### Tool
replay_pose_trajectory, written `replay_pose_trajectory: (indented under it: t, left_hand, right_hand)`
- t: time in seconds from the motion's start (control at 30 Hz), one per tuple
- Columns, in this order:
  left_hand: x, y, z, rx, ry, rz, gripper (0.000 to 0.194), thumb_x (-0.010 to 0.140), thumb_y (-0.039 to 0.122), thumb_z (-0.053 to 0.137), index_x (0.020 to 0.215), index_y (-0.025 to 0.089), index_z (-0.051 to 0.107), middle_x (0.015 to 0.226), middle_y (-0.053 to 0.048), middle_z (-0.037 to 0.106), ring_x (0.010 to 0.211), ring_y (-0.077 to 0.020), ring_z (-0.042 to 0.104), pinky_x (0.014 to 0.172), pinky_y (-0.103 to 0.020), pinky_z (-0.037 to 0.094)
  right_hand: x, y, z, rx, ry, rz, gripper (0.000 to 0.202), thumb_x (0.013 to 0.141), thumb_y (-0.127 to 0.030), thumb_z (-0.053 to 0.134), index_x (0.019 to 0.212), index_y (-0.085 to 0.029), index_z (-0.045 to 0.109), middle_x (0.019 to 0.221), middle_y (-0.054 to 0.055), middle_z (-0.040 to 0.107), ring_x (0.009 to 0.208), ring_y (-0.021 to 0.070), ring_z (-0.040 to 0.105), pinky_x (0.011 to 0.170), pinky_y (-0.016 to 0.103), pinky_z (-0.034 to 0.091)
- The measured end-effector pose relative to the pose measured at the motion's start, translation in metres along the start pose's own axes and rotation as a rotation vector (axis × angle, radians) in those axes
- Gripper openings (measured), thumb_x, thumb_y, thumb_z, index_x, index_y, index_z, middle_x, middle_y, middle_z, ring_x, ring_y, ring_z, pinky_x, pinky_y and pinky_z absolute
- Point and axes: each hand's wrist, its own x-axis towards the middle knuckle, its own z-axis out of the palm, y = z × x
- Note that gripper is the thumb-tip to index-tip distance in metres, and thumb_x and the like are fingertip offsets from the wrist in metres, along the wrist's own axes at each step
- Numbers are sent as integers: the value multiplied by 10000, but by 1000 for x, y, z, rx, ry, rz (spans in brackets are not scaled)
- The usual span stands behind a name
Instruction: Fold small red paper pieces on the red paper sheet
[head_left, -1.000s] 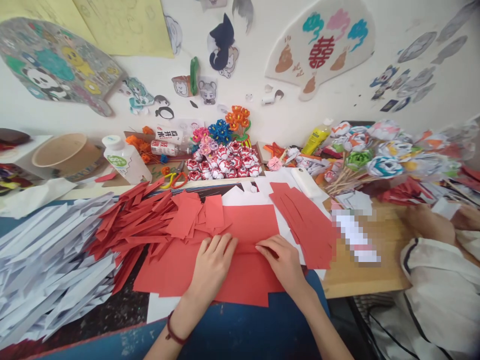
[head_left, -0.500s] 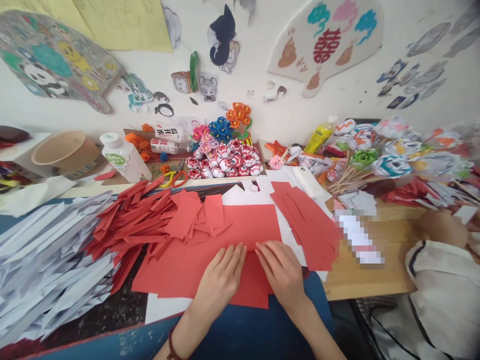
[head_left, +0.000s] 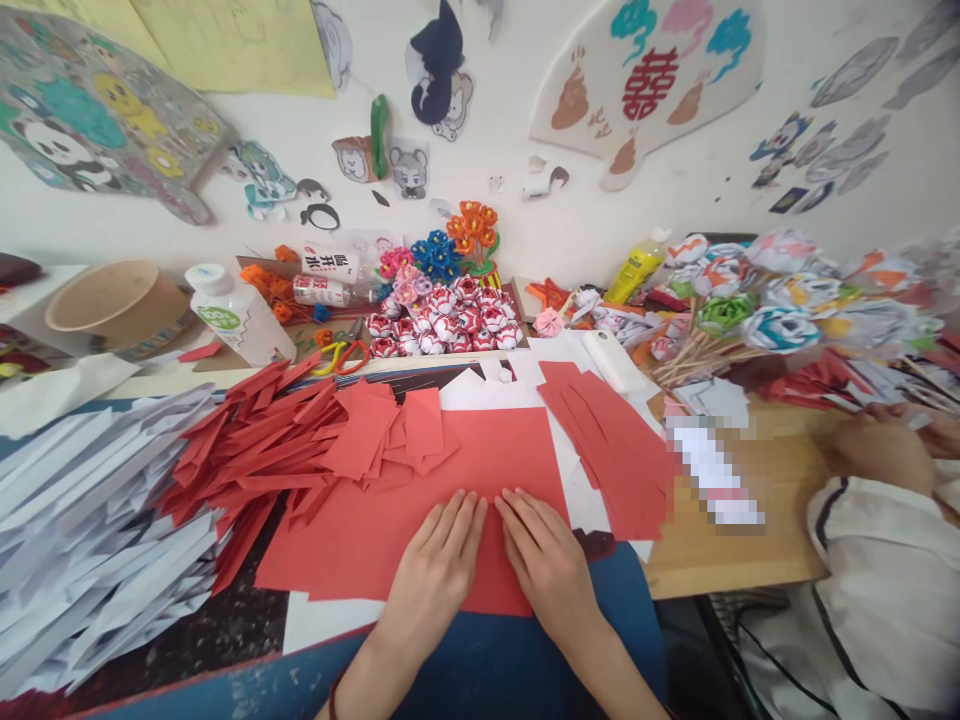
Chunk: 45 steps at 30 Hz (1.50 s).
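My left hand and my right hand sit side by side over a large red paper sheet, fingertips almost meeting. The fingers of each are pressed together and bent down, with both thumbs hidden underneath. They seem to pinch a small piece of red paper, mostly covered and hard to tell from the sheet below. Small red paper rectangles lie on the sheet beyond my left hand. Folded red paper strips are heaped to their left. More cut red paper lies right of my right hand.
Folded white paper strips fill the left side. Behind stand a white bottle, scissors and red-and-white paper flowers. At right, another person's sleeve and hands are beside a wooden table with paper flowers on sticks.
My hands have drawn slightly closer together, and the fingertips have come down a little on the red paper. The whole view has shifted slightly. The other person's hands have moved a little.
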Motion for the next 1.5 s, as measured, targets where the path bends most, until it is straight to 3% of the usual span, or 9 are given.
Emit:
replay_pose_trajectory:
  t: [0.83,1.5]
  left_hand:
    - [-3,3,4,-16,4,-33,449,901,41,317,1275,66,563,1272,-152,610,1187,-266,562,971,-392,478]
    - [-5,4,6,-48,-13,-54,440,914,70,339,1300,100,549,1280,-139,605,1191,-259,550,976,-385,453]
  right_hand:
    - [2,0,-2,-51,7,-61,331,891,-12,495,1194,-31,627,1208,155,646,1169,266,580,961,389,556]
    - [-1,1,-2,-19,-6,-57,414,898,-25,473,1298,-89,561,1272,135,609,1244,252,525,994,380,537]
